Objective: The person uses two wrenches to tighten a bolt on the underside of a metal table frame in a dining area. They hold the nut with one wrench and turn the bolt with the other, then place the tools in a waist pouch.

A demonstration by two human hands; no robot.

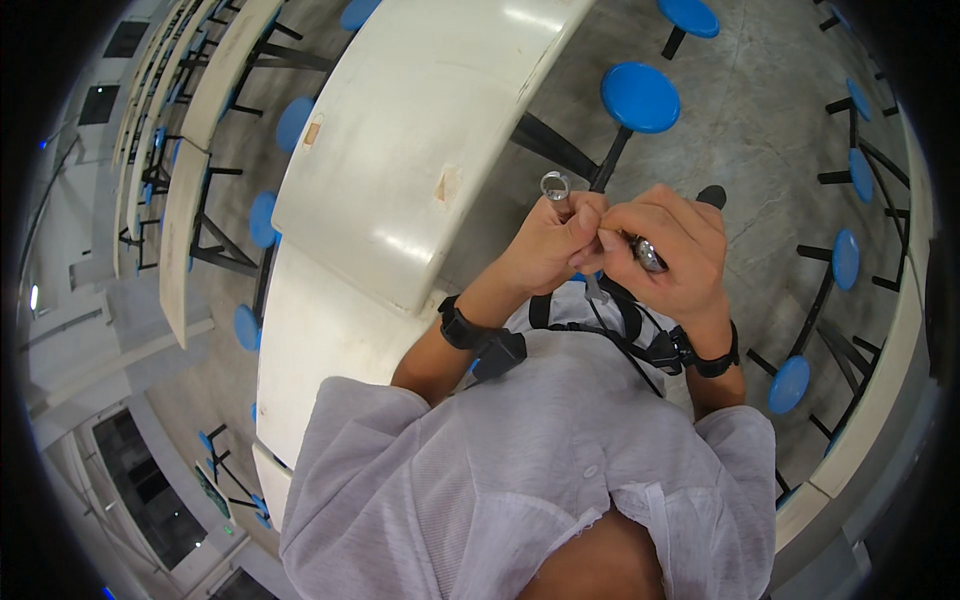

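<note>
My left hand [556, 240] is closed around a silver wrench [555, 185], whose ring end sticks up above the fist. A flat grey piece [596, 289] shows below the fingers; whether it belongs to the wrench I cannot tell. Touching it on the right, my right hand [672, 245] is curled around a tool with a shiny rounded metal head [648, 256], its kind mostly hidden by the fingers. A dark rounded end [712, 196] shows just beyond the knuckles; I cannot tell whether it is part of that tool. Both hands meet in front of my chest.
A long white table [390, 140] with chipped patches stands to my left. Blue round stools [640, 97] on black metal legs are ahead and to the right. More tables [190, 230] line the far left, and another table edge [880, 400] curves along the right.
</note>
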